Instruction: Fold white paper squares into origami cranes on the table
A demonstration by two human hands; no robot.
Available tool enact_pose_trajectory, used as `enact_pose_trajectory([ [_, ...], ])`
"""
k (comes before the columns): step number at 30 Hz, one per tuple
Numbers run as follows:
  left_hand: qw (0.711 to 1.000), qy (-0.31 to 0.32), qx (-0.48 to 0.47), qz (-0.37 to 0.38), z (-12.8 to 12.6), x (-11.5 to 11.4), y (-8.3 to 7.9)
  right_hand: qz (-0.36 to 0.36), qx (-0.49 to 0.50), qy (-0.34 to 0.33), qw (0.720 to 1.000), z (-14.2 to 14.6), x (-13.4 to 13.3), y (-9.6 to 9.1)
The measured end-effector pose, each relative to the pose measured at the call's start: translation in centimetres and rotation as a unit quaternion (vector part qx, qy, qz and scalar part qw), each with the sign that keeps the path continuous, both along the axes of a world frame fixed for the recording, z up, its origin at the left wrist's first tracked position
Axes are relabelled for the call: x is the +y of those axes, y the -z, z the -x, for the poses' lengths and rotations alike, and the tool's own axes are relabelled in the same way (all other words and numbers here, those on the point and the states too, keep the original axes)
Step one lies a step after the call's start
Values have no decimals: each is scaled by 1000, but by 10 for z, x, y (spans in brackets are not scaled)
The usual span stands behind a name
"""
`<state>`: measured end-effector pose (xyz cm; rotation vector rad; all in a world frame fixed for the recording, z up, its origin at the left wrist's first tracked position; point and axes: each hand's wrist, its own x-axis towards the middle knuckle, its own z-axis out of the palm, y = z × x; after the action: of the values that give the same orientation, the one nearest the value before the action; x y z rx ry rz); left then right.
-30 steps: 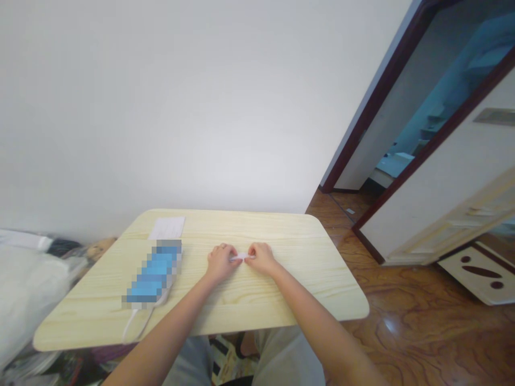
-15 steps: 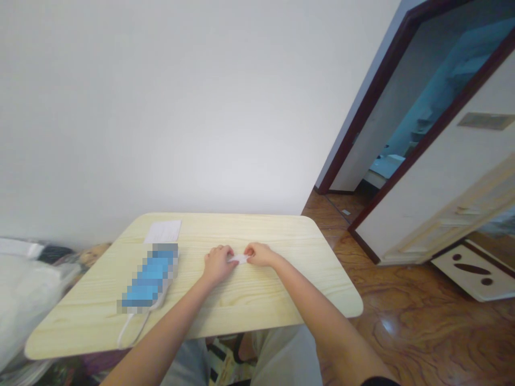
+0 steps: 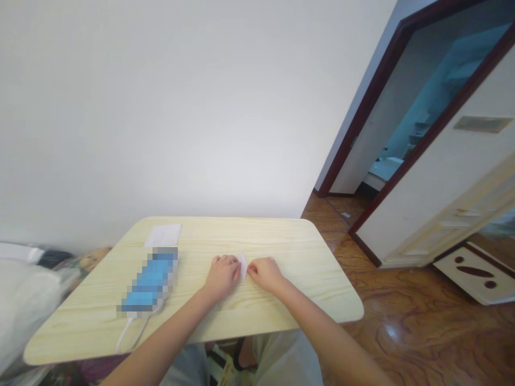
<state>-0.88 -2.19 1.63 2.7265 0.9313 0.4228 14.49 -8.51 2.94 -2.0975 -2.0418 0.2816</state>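
Observation:
A small folded piece of white paper (image 3: 243, 267) lies at the middle of the pale wooden table (image 3: 289, 236), with its longer side pointing away from me. My left hand (image 3: 223, 276) is closed, thumb and fingers pinching the paper's left edge. From the other side my right hand (image 3: 265, 273) has its fingertips pressed together at the paper's right edge. The fingers cover part of the paper, so its exact folds cannot be made out.
On the table's left lies a pixelated phone-like device (image 3: 148, 281) with a white cable (image 3: 124, 333). Behind it is a sheet of white paper (image 3: 163, 235). A white wall (image 3: 225, 107) borders the far edge. To the right are a wooden floor (image 3: 402, 332) and a doorway.
The folded paper has turned from lying crosswise to pointing away from me. Both hands have shifted slightly nearer to me, and the right hand has moved a little right.

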Motion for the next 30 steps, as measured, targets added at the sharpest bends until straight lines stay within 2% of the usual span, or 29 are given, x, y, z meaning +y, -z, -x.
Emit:
enact_pose_trajectory([
  [4,999,-14,-3,42,1,4,-1,-14,-12,-39,999,-10,-1,-3],
  [8,998,22,-4,59,-2,10,-5,-74,11,-98,992,-23,9,-2],
  [12,998,32,4,58,-3,14,-9,-64,13,-167,984,-25,16,2],
  [19,998,18,-40,50,4,9,0,-71,-8,-151,986,-20,11,4],
  [25,999,19,-27,34,9,7,8,-81,-17,-144,986,-17,10,6],
  [30,997,-10,-49,62,6,9,11,-91,-14,-121,988,-12,8,8],
])
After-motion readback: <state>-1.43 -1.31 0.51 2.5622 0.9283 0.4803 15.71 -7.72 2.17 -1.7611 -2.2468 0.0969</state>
